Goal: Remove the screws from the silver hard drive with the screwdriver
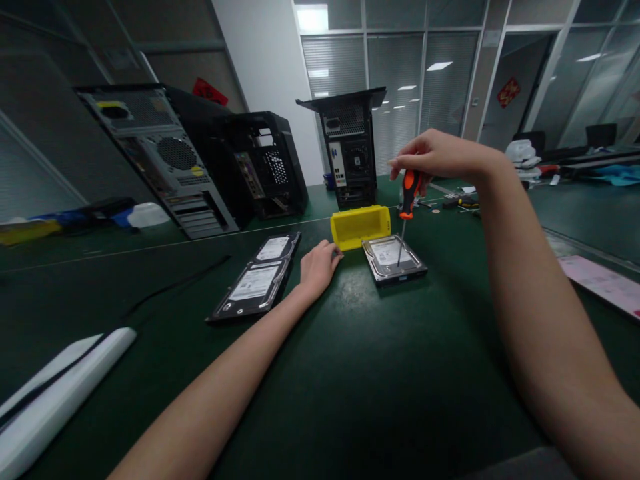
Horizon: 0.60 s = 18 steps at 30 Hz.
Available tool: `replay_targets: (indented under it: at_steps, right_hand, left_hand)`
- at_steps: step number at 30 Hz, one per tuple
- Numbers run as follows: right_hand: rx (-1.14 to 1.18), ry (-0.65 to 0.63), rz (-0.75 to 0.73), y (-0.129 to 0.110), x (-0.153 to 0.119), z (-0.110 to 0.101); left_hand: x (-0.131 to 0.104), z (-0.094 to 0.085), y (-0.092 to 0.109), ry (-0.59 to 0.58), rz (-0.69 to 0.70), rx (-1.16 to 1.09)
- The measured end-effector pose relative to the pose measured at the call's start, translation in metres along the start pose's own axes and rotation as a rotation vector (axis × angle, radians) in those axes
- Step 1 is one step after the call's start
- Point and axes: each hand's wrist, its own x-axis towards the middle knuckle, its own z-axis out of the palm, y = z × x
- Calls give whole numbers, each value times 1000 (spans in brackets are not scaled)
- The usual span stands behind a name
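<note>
My right hand (427, 157) grips a screwdriver (410, 193) with an orange and black handle. The screwdriver stands nearly upright, its shaft reaching down to the labelled top of a hard drive (387, 252). This drive lies flat on the dark green table, right in front of a yellow plastic bin (350, 229) lying with its open side towards me. My left hand (319, 267) rests on the table left of the drive, close to the bin. Its fingers are curled together, and anything between them is hidden. Left of it, two more hard drives (257, 281) lie end to end.
Several computer cases stand at the back: a large tower (165, 160), an open black case (270, 167) and another tower (350, 153). A white object (75, 373) with a black cable lies front left. Tools (465, 202) are behind my right wrist, and a pink sheet (600, 283) lies far right.
</note>
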Motion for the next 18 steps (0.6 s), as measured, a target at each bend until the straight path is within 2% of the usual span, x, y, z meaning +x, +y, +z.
replay_targets:
  at_steps: [7,13,18]
  right_hand:
    - [-49,31,-27,4,5,4]
    - [-34,50,-23,2,14,15]
    - [-94,31,-61,-6,16,22]
  left_hand:
    - [2,-6,20,-34,255,-323]
    - [6,1,42,-42,127,-606]
    - [9,12,31,71,-34,-753]
